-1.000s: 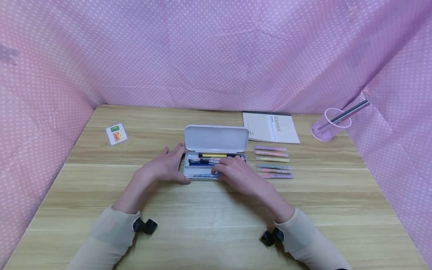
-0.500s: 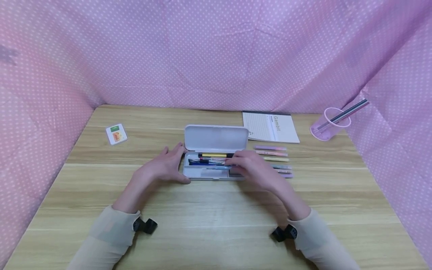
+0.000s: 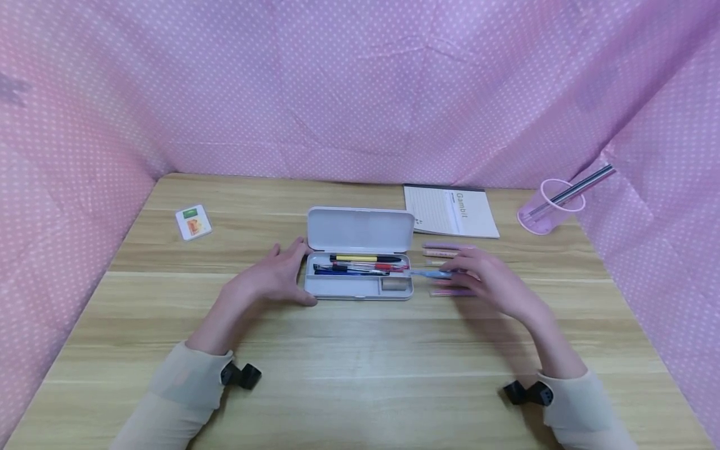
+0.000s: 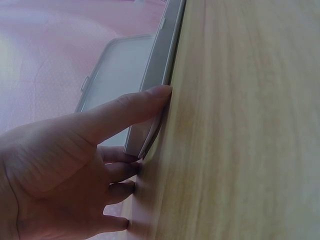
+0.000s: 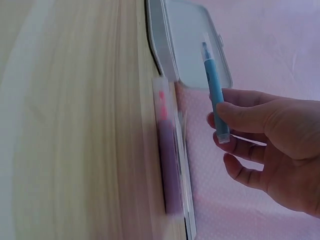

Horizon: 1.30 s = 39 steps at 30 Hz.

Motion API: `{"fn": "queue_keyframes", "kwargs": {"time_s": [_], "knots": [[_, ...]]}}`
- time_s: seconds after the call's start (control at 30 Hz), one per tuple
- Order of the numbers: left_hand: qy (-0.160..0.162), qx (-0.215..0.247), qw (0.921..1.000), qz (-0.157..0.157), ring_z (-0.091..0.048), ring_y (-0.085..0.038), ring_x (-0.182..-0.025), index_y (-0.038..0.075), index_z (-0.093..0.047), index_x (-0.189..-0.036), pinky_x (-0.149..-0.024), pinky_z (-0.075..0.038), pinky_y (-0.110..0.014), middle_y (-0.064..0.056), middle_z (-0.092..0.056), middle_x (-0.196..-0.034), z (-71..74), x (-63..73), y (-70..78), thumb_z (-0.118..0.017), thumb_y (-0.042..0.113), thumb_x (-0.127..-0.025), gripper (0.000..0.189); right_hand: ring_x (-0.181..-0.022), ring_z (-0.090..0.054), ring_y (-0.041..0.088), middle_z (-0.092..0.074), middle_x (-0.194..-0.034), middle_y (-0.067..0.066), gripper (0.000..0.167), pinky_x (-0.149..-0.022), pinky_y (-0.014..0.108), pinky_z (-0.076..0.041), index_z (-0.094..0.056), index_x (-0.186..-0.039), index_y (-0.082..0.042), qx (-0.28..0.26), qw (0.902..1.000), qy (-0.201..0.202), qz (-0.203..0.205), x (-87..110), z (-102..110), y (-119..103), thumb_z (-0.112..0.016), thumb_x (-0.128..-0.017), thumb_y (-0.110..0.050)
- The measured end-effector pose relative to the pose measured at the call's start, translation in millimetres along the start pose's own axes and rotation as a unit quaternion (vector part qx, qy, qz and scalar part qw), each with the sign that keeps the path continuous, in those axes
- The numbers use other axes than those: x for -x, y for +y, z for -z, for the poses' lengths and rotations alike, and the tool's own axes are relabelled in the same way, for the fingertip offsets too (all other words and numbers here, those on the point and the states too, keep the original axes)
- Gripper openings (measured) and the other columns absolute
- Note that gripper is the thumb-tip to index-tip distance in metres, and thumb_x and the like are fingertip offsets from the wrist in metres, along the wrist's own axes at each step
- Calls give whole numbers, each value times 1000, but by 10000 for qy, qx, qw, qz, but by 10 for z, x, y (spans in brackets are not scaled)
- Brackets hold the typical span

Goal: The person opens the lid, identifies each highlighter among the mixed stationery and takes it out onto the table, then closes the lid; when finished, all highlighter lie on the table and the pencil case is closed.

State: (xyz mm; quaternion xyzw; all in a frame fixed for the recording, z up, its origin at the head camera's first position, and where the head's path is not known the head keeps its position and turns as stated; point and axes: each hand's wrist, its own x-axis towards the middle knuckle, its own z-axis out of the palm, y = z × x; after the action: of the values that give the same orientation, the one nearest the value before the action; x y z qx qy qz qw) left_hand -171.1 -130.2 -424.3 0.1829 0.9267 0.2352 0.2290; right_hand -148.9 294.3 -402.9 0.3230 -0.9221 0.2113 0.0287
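Observation:
An open grey-white pencil case (image 3: pixel 343 287) stands mid-table, its lid (image 3: pixel 360 230) raised at the back. Around its left end my left hand (image 3: pixel 272 275) holds on, thumb along the front edge and fingers at the side and back. My right hand (image 3: pixel 489 281) pinches a light blue highlighter (image 5: pixel 214 80) with a clear cap, just right of the case and above a row of pastel highlighters (image 5: pixel 170 160). That hand partly covers the row. Inside the case lie a yellow-and-black pen (image 3: pixel 364 258), a red pen (image 3: pixel 394 267), other pens and a small grey block (image 3: pixel 395 284).
A notepad (image 3: pixel 450 212) lies behind the highlighters. At the back right a pink mesh-like cup (image 3: pixel 537 215) holds dark sticks (image 3: pixel 585 185). A small white card-like square (image 3: pixel 194 223) with pictures lies at the back left. Pink dotted cloth (image 3: pixel 360 94) surrounds the table.
My right hand has lifted the light blue highlighter out of the case's front compartment and carried it right, over the row. The left hand has stayed at the case.

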Motion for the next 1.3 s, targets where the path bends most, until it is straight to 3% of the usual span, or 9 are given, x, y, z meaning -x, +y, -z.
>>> {"fn": "queue_keyframes", "kwargs": {"time_s": [0.2, 0.43, 0.67, 1.3], "knots": [[4, -22, 10000, -14, -6, -44, -160, 10, -33, -148, -130, 0, -66, -28, -9, -170, 12, 25, -16, -87, 44, -76, 96, -101, -70, 18, -74, -106, -2, 25, -87, 46, -60, -76, -105, -18, 172, 9995, -237, -74, 148, 82, 107, -76, -87, 0], [22, -13, 9999, -119, -6, -42, -161, 9, -34, -147, -130, 1, -65, -28, -13, -170, 9, 27, -15, -87, 43, -75, 96, -90, -67, 8, -72, -98, -9, 26, -78, 34, -60, -75, -102, -20, 132, 9972, -712, -165, 238, 170, 158, -76, -87, 1], [3, -59, 9999, -120, -7, -41, -161, 9, -34, -148, -130, 1, -64, -27, -13, -171, 5, 2, 1, -87, 44, -75, 97, -93, -69, 8, -74, -100, -11, 30, -83, 37, -61, -76, -102, -23, 84, 9931, -1108, -366, 275, 198, 175, -74, -88, 3], [-18, -62, 9999, -89, -6, -40, -162, 10, -35, -147, -131, 1, -63, -25, -12, -172, 4, -10, 4, -87, 44, -74, 96, -89, -67, 8, -73, -97, -10, 25, -80, 37, -60, -75, -94, -23, 225, 9894, -1273, -662, 289, 187, 174, -79, -85, 0]]}}
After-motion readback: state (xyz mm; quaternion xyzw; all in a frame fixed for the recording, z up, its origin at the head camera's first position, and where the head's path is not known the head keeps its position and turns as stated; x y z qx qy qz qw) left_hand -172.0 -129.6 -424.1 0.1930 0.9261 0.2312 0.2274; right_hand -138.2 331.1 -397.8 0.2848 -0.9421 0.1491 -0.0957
